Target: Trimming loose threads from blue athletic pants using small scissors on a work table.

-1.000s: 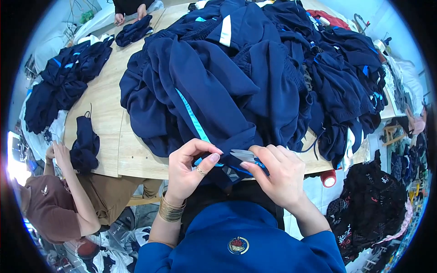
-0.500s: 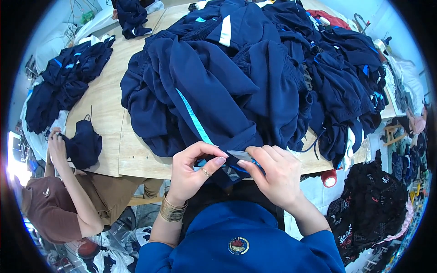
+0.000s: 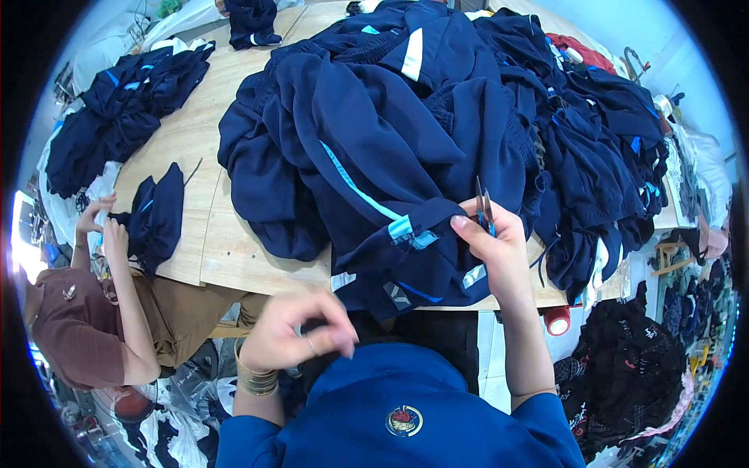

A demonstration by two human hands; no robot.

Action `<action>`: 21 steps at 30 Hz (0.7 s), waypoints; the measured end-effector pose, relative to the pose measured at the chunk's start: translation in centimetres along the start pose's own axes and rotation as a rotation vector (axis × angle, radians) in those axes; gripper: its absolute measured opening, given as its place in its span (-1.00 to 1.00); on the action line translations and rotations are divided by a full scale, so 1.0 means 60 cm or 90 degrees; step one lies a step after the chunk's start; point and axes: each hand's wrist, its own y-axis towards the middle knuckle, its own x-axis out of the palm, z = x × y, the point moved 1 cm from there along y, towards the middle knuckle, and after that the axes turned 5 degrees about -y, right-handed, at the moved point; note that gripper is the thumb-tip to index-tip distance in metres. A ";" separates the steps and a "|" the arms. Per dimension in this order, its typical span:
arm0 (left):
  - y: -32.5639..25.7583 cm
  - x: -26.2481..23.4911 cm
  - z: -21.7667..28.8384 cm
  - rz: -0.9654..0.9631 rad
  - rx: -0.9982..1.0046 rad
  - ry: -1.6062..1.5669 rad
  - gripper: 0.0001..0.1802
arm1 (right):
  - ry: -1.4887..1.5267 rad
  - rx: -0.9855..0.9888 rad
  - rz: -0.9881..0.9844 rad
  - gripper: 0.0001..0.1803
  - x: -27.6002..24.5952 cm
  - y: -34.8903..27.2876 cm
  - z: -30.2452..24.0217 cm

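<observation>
My right hand [image 3: 497,246] grips a pair of small thread snips [image 3: 484,210] with the blades pointing up and slightly apart. Its thumb and fingers also meet the edge of a navy garment [image 3: 367,148] with a light blue stripe. Light blue tape or trim [image 3: 409,232] shows on the garment's lower end, and pale labels lie close by. Over the table's front edge hovers my left hand [image 3: 300,331], apart from the cloth. Its fingers are bent and blurred by motion, so whether it holds anything is unclear.
More navy garments [image 3: 593,148] are heaped at the right, others [image 3: 125,117] at the far left of the wooden table [image 3: 242,253]. At the left a co-worker [image 3: 94,327] handles a small navy piece [image 3: 160,218]. Black patterned cloth [image 3: 624,366] is piled at the lower right.
My hands have parted: the left pulled back toward me and left, the right moved up and right with the snips, now upright. The garment's lower end now lies spread on the table.
</observation>
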 end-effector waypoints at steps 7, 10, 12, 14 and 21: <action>0.023 0.027 -0.081 -0.443 -0.287 0.318 -0.73 | 0.199 0.075 0.038 -0.90 -0.018 0.004 0.026; 0.044 0.076 -0.166 -0.536 -0.297 0.387 -0.72 | 0.243 0.098 0.029 -0.91 -0.022 0.013 0.039; 0.058 0.138 -0.217 -0.506 -0.022 0.505 -0.72 | 0.266 0.111 0.013 -0.91 -0.016 0.022 0.037; 0.089 0.213 -0.242 -0.533 0.077 0.492 -0.74 | 0.257 0.112 0.004 -0.90 -0.014 0.034 0.032; 0.080 0.418 -0.377 -0.885 0.142 0.397 -0.78 | 0.280 0.107 -0.021 -0.90 -0.042 0.064 0.021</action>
